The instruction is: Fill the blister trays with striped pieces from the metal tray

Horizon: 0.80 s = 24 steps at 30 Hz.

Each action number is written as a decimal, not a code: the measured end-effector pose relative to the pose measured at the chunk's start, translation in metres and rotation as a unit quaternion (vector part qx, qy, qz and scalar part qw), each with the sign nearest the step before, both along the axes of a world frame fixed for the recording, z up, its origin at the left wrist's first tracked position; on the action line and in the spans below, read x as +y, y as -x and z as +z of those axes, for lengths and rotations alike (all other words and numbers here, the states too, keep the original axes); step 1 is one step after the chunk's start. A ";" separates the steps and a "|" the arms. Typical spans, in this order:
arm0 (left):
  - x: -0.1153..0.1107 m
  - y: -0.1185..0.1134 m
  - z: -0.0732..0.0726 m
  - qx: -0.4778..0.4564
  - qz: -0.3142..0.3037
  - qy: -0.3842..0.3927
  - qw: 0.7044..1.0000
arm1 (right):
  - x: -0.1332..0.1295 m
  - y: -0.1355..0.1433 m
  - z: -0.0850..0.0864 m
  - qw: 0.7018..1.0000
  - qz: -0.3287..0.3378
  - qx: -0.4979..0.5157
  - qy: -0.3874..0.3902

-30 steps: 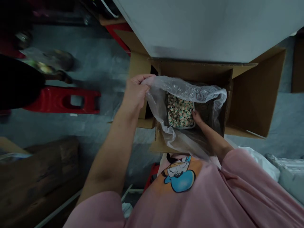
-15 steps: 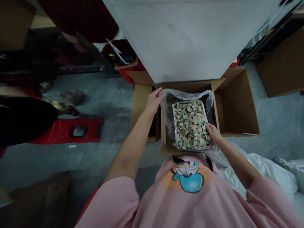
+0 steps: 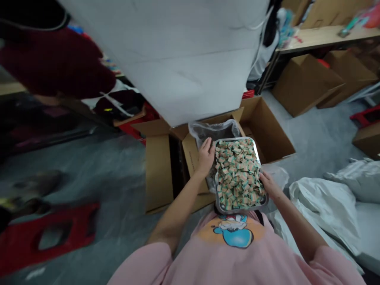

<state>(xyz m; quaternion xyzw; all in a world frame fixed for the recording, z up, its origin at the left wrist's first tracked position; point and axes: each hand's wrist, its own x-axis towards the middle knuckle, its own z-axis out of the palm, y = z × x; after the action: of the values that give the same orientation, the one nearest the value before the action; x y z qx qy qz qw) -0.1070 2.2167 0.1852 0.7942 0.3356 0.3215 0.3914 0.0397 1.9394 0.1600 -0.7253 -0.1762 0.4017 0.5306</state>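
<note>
A metal tray (image 3: 219,200) full of small tan and green packets (image 3: 239,174) is in front of my shirt, over the near part of a cardboard box lined with a clear plastic bag (image 3: 197,128). My right hand (image 3: 270,184) grips the tray's right rim, its thumb on top and the other fingers hidden below. At the upper left of the tray is my left hand (image 3: 205,158), its fingers extended beside the rim and over the bag. Inside the bag, more contents show only dimly past my left hand.
Open cardboard boxes flank the lined box, left (image 3: 158,172) and right (image 3: 263,126). A white pillar (image 3: 190,59) rises behind. White sacks (image 3: 326,206) lie at right, a red stool (image 3: 80,225) at left. A person in dark red (image 3: 56,63) is at upper left.
The tray has come nearer to my body and out over the box edge, with my right hand on it. My left hand has left the bag's edge and moved beside the tray. The view has turned right.
</note>
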 end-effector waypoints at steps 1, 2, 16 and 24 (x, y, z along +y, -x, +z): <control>0.001 -0.007 0.000 0.004 -0.015 0.002 1.000 | -0.003 0.002 0.005 1.000 0.000 -0.005 -0.010; 0.001 -0.013 0.000 0.007 -0.037 0.003 0.999 | -0.005 0.003 0.009 1.000 0.001 -0.011 -0.021; -0.098 -0.138 0.036 0.002 -0.186 0.071 0.980 | -0.096 -0.062 0.017 0.992 -0.089 -0.004 -0.087; -0.229 -0.309 0.050 -0.140 -0.196 0.268 0.933 | -0.242 -0.189 0.025 0.983 -0.151 0.025 -0.097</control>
<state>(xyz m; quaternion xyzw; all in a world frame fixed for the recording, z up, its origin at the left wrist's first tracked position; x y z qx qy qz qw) 0.2017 1.9877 0.2349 0.6569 0.1893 0.2444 0.6877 0.2285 1.6973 0.1850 -0.6784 -0.0897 0.3155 0.6574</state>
